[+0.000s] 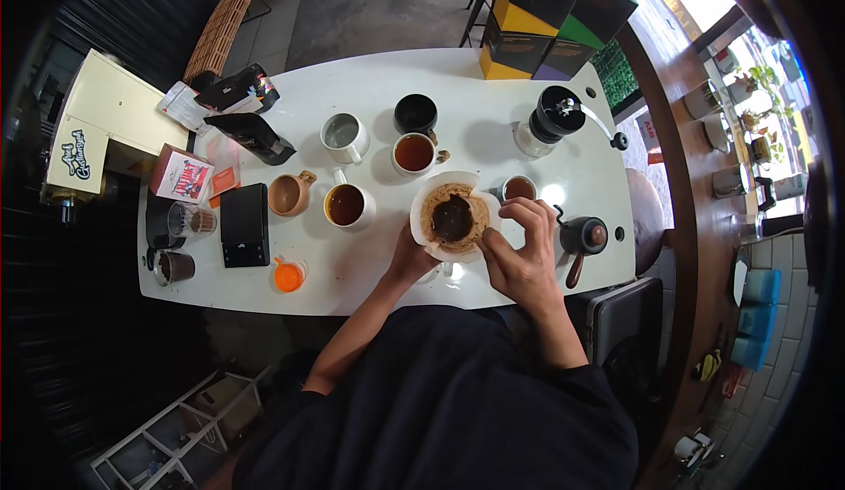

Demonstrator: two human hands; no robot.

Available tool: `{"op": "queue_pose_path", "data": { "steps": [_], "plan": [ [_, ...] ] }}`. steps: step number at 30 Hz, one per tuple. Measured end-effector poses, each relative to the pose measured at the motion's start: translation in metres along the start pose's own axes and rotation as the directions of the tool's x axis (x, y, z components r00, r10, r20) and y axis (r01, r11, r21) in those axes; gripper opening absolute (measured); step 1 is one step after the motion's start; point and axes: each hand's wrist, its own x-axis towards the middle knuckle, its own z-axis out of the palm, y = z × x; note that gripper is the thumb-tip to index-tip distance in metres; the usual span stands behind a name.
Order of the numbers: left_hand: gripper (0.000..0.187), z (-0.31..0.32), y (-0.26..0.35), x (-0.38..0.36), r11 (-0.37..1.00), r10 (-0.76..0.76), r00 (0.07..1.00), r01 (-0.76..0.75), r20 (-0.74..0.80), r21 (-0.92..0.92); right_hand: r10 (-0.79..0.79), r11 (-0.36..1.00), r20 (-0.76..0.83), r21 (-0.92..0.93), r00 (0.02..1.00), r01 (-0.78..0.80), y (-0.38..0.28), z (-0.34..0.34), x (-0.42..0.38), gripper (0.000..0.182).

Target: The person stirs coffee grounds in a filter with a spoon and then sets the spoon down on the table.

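Note:
A paper coffee filter point(489, 201) with wet brown coffee grounds point(452, 217) inside is in front of me, near the table's front edge. My left hand point(411, 254) is closed round the left side of the dripper that bears the filter; the filter hides most of this dripper. At the filter's right rim, my right hand point(525, 257) pinches the paper between thumb and finger, the other fingers curled above. Just beyond that hand stands a small glass of brown liquid point(518, 188). A white mug of dark tea-coloured liquid point(349, 205) is left of the filter.
Further mugs, one white with brown liquid point(414, 153), one black point(415, 113), stand behind the filter. A hand grinder point(558, 113) and a gooseneck kettle point(583, 237) are on the right. Leftward lie a black scale point(245, 224) and an orange cup point(288, 275). Boxes point(537, 37) are stacked at the back.

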Motion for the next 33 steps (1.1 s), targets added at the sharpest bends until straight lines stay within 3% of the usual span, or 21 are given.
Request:
{"op": "queue_pose_path", "data": {
  "steps": [5,8,14,17,24,33],
  "plan": [
    [0.06,-0.005,-0.004,-0.002,0.981,0.047,0.997,-0.058,0.064,0.185,0.034,0.999,0.068,0.032,0.997,-0.036,-0.007,0.01,-0.004,0.018],
    [0.059,-0.003,-0.005,0.0,0.995,0.038,0.999,-0.038,0.011,0.095,0.06,0.995,0.098,0.074,0.993,-0.067,-0.016,0.014,-0.008,0.018],
    [0.059,-0.003,-0.007,0.0,0.973,0.144,0.99,-0.14,-0.009,0.183,0.072,0.993,0.112,0.089,0.991,-0.082,-0.025,0.015,-0.007,0.016],
    [0.06,-0.001,-0.009,-0.001,0.996,0.056,0.998,-0.055,-0.011,0.073,0.082,0.991,0.11,0.094,0.99,-0.093,-0.023,0.008,-0.003,0.016],
    [0.063,-0.004,-0.013,-0.002,0.992,0.03,1.0,-0.031,0.008,0.125,0.14,0.976,0.004,0.165,0.99,-0.139,-0.021,-0.007,-0.001,0.017],
    [0.062,-0.002,-0.009,-0.001,0.996,0.034,0.999,-0.034,-0.007,0.084,0.237,0.934,0.139,0.241,0.962,-0.265,-0.015,-0.001,0.001,0.012]
  ]
}}
